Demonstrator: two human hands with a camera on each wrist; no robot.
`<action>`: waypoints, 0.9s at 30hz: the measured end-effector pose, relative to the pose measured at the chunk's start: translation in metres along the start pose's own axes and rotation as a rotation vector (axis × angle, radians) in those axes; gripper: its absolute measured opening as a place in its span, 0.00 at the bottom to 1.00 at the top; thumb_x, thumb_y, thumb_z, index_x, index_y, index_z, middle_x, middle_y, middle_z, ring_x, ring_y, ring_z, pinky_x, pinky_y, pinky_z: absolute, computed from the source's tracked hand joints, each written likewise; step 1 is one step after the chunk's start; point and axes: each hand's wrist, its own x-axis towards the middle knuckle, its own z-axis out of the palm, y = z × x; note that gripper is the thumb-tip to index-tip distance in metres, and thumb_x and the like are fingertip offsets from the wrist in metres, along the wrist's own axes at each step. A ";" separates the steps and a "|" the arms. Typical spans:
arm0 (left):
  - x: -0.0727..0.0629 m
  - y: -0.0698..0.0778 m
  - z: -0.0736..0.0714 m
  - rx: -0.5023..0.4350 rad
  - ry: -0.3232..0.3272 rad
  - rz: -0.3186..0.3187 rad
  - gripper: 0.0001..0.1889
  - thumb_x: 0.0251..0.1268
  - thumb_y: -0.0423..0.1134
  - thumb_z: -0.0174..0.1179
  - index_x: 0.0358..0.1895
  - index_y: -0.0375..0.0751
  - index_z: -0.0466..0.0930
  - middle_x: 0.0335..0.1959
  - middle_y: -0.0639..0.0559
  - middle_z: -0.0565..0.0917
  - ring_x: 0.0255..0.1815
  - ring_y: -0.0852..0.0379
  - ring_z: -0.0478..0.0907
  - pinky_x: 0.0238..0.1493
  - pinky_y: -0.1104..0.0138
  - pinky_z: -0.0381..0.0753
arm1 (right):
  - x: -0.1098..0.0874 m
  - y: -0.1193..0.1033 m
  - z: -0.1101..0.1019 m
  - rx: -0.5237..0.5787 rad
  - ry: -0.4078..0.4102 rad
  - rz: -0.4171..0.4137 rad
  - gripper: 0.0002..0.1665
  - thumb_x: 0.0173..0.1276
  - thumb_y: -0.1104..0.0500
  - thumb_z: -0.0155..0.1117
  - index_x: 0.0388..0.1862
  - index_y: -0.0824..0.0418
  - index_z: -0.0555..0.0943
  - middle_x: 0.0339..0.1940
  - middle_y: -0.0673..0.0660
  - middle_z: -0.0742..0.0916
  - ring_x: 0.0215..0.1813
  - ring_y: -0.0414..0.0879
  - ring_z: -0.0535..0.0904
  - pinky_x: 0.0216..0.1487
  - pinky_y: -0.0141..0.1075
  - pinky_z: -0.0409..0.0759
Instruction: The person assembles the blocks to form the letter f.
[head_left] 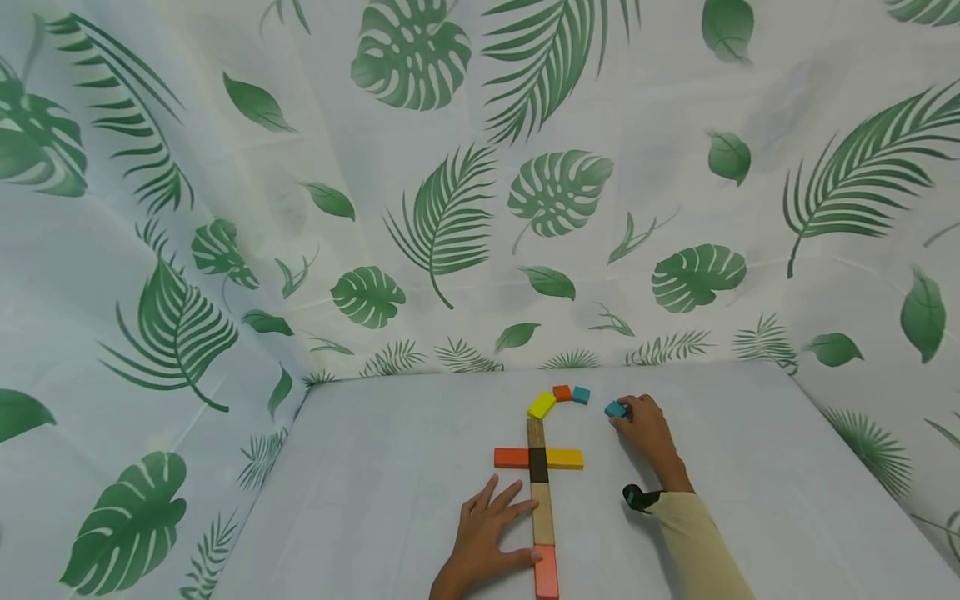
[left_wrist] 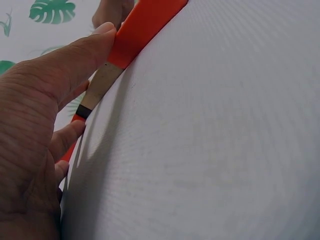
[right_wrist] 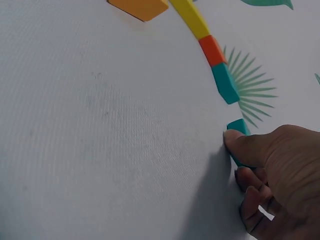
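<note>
My right hand (head_left: 647,431) pinches a blue block (head_left: 615,409) between thumb and fingers, just right of another blue block (head_left: 581,395). In the right wrist view a gap parts the held block (right_wrist: 238,126) from that placed one (right_wrist: 226,84). My left hand (head_left: 486,533) lies with spread fingers beside a column of blocks, thumb touching the salmon-red block (head_left: 546,572) and a fingertip at the tan block (head_left: 542,514). Above these come a dark block (head_left: 538,465) and a brown one (head_left: 535,432). A yellow block (head_left: 542,406) and an orange-red block (head_left: 562,392) curve off the top.
A red block (head_left: 512,457) and an orange-yellow block (head_left: 565,458) stick out left and right of the dark block. The white tabletop (head_left: 375,467) meets a leaf-printed cloth backdrop (head_left: 465,325) behind and at both sides. A black strap device (head_left: 639,498) sits at the right wrist.
</note>
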 end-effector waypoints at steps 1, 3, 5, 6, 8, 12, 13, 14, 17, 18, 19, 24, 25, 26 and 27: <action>0.000 0.000 0.000 0.001 -0.002 -0.003 0.36 0.54 0.75 0.56 0.68 0.73 0.69 0.75 0.62 0.64 0.79 0.42 0.51 0.64 0.42 0.59 | 0.002 -0.001 0.001 0.004 -0.002 -0.007 0.23 0.62 0.62 0.68 0.52 0.76 0.78 0.39 0.68 0.78 0.39 0.55 0.73 0.43 0.50 0.75; 0.000 0.000 0.000 0.002 -0.001 -0.004 0.36 0.54 0.75 0.56 0.67 0.73 0.69 0.75 0.62 0.64 0.79 0.42 0.51 0.64 0.42 0.59 | 0.005 -0.002 0.003 0.008 -0.001 -0.019 0.23 0.62 0.62 0.69 0.51 0.76 0.78 0.38 0.67 0.78 0.38 0.55 0.73 0.42 0.48 0.74; 0.000 0.001 -0.001 0.001 0.000 -0.004 0.36 0.53 0.75 0.56 0.67 0.73 0.69 0.75 0.62 0.65 0.79 0.42 0.51 0.63 0.42 0.59 | 0.007 -0.004 0.005 0.011 0.002 -0.020 0.23 0.62 0.61 0.69 0.51 0.75 0.79 0.37 0.66 0.79 0.38 0.54 0.73 0.42 0.47 0.74; 0.000 0.000 -0.001 0.002 -0.001 -0.005 0.36 0.53 0.75 0.56 0.67 0.73 0.69 0.75 0.62 0.65 0.78 0.42 0.51 0.63 0.42 0.59 | 0.008 -0.005 0.006 0.013 0.002 -0.021 0.23 0.61 0.61 0.70 0.51 0.75 0.79 0.36 0.65 0.79 0.38 0.54 0.73 0.42 0.46 0.74; 0.000 0.001 -0.001 0.000 -0.006 -0.008 0.36 0.53 0.75 0.56 0.67 0.74 0.69 0.75 0.62 0.65 0.79 0.42 0.51 0.63 0.42 0.59 | 0.010 -0.006 0.007 0.018 0.000 -0.017 0.24 0.61 0.60 0.70 0.50 0.76 0.79 0.35 0.65 0.79 0.38 0.53 0.73 0.41 0.45 0.74; 0.000 0.002 -0.001 -0.007 -0.025 -0.021 0.36 0.53 0.76 0.56 0.68 0.74 0.68 0.75 0.63 0.64 0.79 0.42 0.50 0.64 0.42 0.58 | 0.012 -0.010 0.010 0.020 -0.014 0.003 0.25 0.61 0.58 0.71 0.50 0.76 0.79 0.34 0.64 0.79 0.37 0.52 0.73 0.39 0.44 0.73; 0.000 0.002 -0.002 -0.008 -0.029 -0.023 0.36 0.53 0.76 0.56 0.68 0.75 0.68 0.75 0.63 0.63 0.79 0.43 0.50 0.64 0.42 0.58 | 0.013 -0.010 0.010 0.018 -0.017 0.006 0.25 0.61 0.58 0.71 0.50 0.75 0.79 0.34 0.63 0.79 0.37 0.52 0.73 0.39 0.43 0.73; 0.000 0.002 -0.002 -0.006 -0.031 -0.025 0.36 0.53 0.76 0.56 0.68 0.75 0.68 0.75 0.64 0.63 0.79 0.43 0.50 0.65 0.42 0.58 | 0.013 -0.011 0.011 0.014 -0.020 0.008 0.25 0.61 0.57 0.71 0.50 0.75 0.80 0.34 0.63 0.79 0.37 0.52 0.73 0.39 0.43 0.73; 0.000 0.002 -0.002 -0.006 -0.034 -0.028 0.36 0.53 0.76 0.55 0.68 0.75 0.68 0.75 0.63 0.63 0.79 0.43 0.49 0.65 0.42 0.58 | 0.015 -0.011 0.013 0.002 -0.026 0.008 0.25 0.61 0.56 0.71 0.50 0.74 0.80 0.34 0.63 0.78 0.36 0.52 0.72 0.39 0.42 0.73; 0.000 0.002 -0.002 -0.007 -0.034 -0.029 0.36 0.53 0.76 0.55 0.68 0.75 0.68 0.75 0.63 0.63 0.79 0.43 0.49 0.65 0.42 0.57 | 0.015 -0.011 0.013 -0.003 -0.028 0.008 0.25 0.61 0.56 0.72 0.50 0.73 0.80 0.34 0.62 0.78 0.36 0.52 0.72 0.39 0.42 0.73; 0.000 0.002 -0.002 -0.009 -0.034 -0.031 0.36 0.53 0.76 0.55 0.68 0.75 0.68 0.75 0.63 0.63 0.79 0.43 0.49 0.65 0.42 0.57 | 0.015 -0.011 0.014 -0.007 -0.029 0.005 0.25 0.61 0.55 0.72 0.50 0.73 0.80 0.34 0.63 0.78 0.36 0.52 0.72 0.39 0.43 0.73; 0.000 0.000 -0.002 -0.008 -0.026 -0.022 0.36 0.53 0.76 0.55 0.68 0.75 0.68 0.75 0.63 0.63 0.79 0.43 0.49 0.65 0.42 0.58 | 0.016 -0.012 0.015 -0.017 -0.036 0.009 0.26 0.61 0.54 0.72 0.50 0.72 0.80 0.36 0.63 0.79 0.37 0.52 0.74 0.40 0.44 0.76; 0.000 0.000 -0.002 -0.006 -0.022 -0.017 0.36 0.53 0.76 0.55 0.68 0.74 0.68 0.75 0.63 0.64 0.79 0.42 0.50 0.64 0.42 0.58 | 0.016 -0.012 0.016 -0.020 -0.036 0.008 0.26 0.61 0.53 0.72 0.50 0.72 0.80 0.36 0.63 0.79 0.37 0.52 0.74 0.40 0.45 0.76; 0.000 0.000 -0.001 -0.003 -0.020 -0.012 0.36 0.53 0.76 0.55 0.68 0.74 0.68 0.75 0.63 0.64 0.79 0.42 0.50 0.64 0.42 0.58 | 0.017 -0.012 0.016 -0.023 -0.035 0.010 0.26 0.61 0.53 0.72 0.50 0.72 0.80 0.36 0.63 0.80 0.37 0.52 0.74 0.40 0.44 0.76; 0.000 0.000 -0.002 -0.005 -0.019 -0.010 0.36 0.54 0.75 0.55 0.68 0.74 0.68 0.75 0.62 0.64 0.79 0.42 0.50 0.64 0.42 0.58 | 0.017 -0.012 0.016 -0.025 -0.034 0.008 0.26 0.61 0.53 0.72 0.50 0.72 0.80 0.36 0.63 0.79 0.36 0.52 0.74 0.40 0.44 0.76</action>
